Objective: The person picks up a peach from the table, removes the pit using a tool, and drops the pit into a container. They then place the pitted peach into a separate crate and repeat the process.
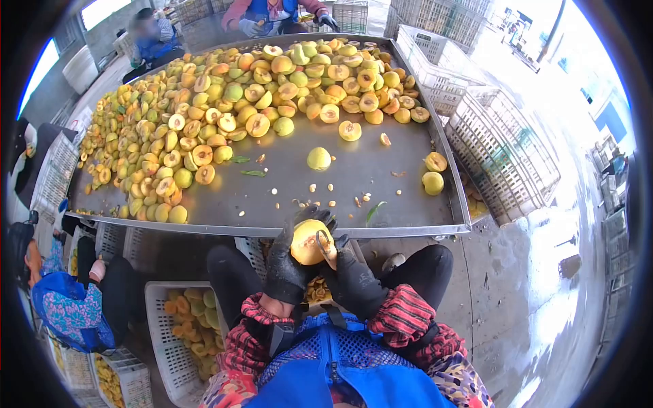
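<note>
Over the near edge of the steel table, my left hand (284, 273), in a dark glove, is closed around a yellow peach half (306, 239). The cut face is turned up and a reddish pit hollow shows in it. My right hand (355, 280), gloved too, is closed on a small curved pitting knife (328, 250). Its curved end touches the right side of the peach half. The right fingers partly cover the handle. Beneath my hands, a container of brownish peach pieces (317, 291) shows between my knees.
The steel table (286, 197) bears a large heap of peach halves (204, 129), with loose pits and leaves nearer me. A white crate of peach halves (160, 326) stands at my left knee, and empty-looking crates (503, 156) at right. Co-workers sit left (75, 306) and across (272, 13).
</note>
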`<state>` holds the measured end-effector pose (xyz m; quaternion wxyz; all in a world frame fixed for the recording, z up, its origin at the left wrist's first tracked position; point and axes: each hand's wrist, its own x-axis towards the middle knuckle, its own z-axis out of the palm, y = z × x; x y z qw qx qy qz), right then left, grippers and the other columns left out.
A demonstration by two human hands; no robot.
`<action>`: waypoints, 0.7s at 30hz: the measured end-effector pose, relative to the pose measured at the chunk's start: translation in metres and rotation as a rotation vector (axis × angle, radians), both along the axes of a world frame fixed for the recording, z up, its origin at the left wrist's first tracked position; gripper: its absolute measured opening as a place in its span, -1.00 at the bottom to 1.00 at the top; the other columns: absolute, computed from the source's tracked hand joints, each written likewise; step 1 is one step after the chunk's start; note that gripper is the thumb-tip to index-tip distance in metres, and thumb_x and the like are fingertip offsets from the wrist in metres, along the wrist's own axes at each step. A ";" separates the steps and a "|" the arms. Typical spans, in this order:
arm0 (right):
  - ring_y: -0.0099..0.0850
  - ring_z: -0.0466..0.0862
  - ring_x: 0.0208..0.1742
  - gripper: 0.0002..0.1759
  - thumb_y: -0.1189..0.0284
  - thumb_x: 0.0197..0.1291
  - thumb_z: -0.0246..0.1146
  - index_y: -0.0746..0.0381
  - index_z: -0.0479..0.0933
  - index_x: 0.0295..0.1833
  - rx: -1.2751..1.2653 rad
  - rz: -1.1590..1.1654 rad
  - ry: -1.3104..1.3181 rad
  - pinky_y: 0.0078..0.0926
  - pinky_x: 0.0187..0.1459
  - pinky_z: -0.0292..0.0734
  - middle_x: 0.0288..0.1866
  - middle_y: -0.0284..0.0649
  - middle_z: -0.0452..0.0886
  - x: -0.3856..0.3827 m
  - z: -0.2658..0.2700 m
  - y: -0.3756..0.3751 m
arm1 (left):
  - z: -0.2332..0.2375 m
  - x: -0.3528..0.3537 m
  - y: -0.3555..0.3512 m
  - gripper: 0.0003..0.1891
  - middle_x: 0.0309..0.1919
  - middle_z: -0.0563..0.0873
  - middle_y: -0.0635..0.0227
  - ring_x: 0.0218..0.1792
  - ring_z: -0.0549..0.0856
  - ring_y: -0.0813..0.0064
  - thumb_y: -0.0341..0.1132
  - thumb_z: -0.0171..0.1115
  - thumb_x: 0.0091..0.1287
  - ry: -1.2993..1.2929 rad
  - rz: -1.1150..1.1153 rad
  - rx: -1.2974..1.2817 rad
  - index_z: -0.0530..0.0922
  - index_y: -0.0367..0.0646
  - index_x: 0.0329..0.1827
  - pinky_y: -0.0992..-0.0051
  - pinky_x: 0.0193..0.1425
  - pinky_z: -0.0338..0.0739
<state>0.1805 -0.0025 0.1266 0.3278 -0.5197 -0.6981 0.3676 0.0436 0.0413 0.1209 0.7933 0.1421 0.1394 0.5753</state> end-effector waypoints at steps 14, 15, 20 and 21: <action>0.10 0.57 -0.32 -0.71 0.50 0.14 0.05 0.30 0.27 0.00 -0.026 0.087 -0.240 -0.01 -0.29 0.42 -0.37 0.12 0.56 -0.006 -0.003 0.003 | -0.017 0.002 0.004 -0.53 0.25 0.40 0.15 0.24 0.41 0.20 -0.15 -0.16 0.44 -0.046 0.072 0.001 0.25 -0.25 0.30 0.20 0.31 0.32; 0.11 0.58 -0.31 -0.70 0.49 0.14 0.06 0.31 0.26 -0.01 -0.064 0.089 -0.233 0.00 -0.28 0.43 -0.37 0.14 0.56 -0.005 -0.009 0.005 | -0.016 0.002 0.006 -0.53 0.24 0.41 0.13 0.23 0.43 0.20 -0.16 -0.16 0.43 -0.032 0.079 -0.009 0.26 -0.27 0.30 0.21 0.31 0.33; 0.11 0.57 -0.31 -0.70 0.48 0.12 0.11 0.35 0.25 -0.06 -0.092 0.125 -0.232 -0.01 -0.31 0.41 -0.38 0.18 0.53 -0.006 -0.029 0.008 | -0.036 -0.005 0.013 -0.52 0.16 0.46 0.03 0.18 0.48 0.19 -0.15 -0.18 0.44 0.080 0.081 -0.002 0.29 -0.34 0.26 0.19 0.30 0.34; 0.11 0.55 -0.35 -0.69 0.49 0.11 0.14 0.36 0.25 -0.08 -0.101 0.121 -0.214 -0.04 -0.36 0.37 -0.41 0.15 0.50 -0.006 -0.024 0.008 | -0.039 -0.007 0.014 -0.52 0.15 0.48 0.02 0.17 0.49 0.20 -0.15 -0.19 0.44 0.103 0.071 0.010 0.30 -0.35 0.25 0.21 0.30 0.35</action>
